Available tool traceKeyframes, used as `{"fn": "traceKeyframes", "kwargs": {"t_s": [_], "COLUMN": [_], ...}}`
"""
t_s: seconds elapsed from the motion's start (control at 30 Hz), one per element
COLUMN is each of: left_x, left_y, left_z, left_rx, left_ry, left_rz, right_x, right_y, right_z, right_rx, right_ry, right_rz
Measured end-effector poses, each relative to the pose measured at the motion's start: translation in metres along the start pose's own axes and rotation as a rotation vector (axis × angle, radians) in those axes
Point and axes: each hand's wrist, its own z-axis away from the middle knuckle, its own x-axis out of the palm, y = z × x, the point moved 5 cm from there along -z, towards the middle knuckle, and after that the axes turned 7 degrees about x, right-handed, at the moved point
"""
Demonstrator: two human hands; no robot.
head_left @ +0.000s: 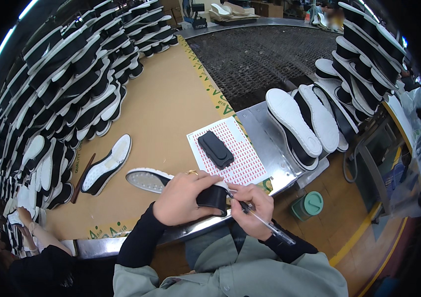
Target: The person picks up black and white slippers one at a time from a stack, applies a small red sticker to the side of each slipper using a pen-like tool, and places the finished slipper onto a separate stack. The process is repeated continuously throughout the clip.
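My left hand [183, 195] is wrapped round a shoe sole [210, 199] with a white rim and a thick black heel; its pale toe end points left over the table. In my right hand [254, 210] is a clear-barrelled pen [276, 231], its tip against the heel end of the sole. Just beyond the hands lies a white sheet [250, 166] with rows of small red marks. A black oblong object [215, 150] rests on that sheet. Further left, a loose black-and-white sole [106, 166] lies beside a thin brown strip [83, 178].
High stacks of soles [67, 79] line the left side; another stack [369, 54] rises at the right. Several soles [294, 123] lean on the metal ledge. A dark mesh conveyor [265, 54] runs beyond. A green lidded cup [308, 205] stands low right. A co-worker's hand [25, 217] touches soles at left.
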Motion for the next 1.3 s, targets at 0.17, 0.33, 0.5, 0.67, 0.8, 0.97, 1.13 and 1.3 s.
{"fn": "traceKeyframes", "kwargs": {"t_s": [0.17,0.33,0.5,0.67,0.8,0.97,1.13,1.3], "left_x": [-0.046,-0.070,-0.069,-0.062,-0.057,-0.049,-0.041,-0.039], "left_y": [0.019,0.022,0.016,0.006,-0.005,-0.011,-0.028,-0.051], "left_z": [0.001,0.010,0.015,0.020,0.023,0.024,0.029,0.034], "left_rx": [0.011,-0.052,-0.025,-0.030,-0.032,-0.033,-0.079,-0.119], "left_ry": [0.273,0.514,0.725,0.869,0.882,0.876,0.943,0.959], "left_rz": [0.164,0.566,0.905,1.054,1.077,1.123,1.172,1.252], "right_x": [-0.002,0.003,0.015,0.028,0.033,0.034,0.039,0.039], "right_y": [-0.036,-0.079,-0.103,-0.094,-0.079,-0.083,-0.071,-0.043], "right_z": [-0.038,-0.068,-0.083,-0.083,-0.081,-0.093,-0.087,-0.063], "right_rx": [-0.101,-0.288,-0.436,-0.475,-0.454,-0.449,-0.434,-0.359], "right_ry": [0.062,0.020,-0.002,-0.010,-0.014,0.031,-0.003,-0.113], "right_rz": [-0.259,-0.239,-0.279,-0.207,-0.151,-0.166,-0.114,0.006]}}
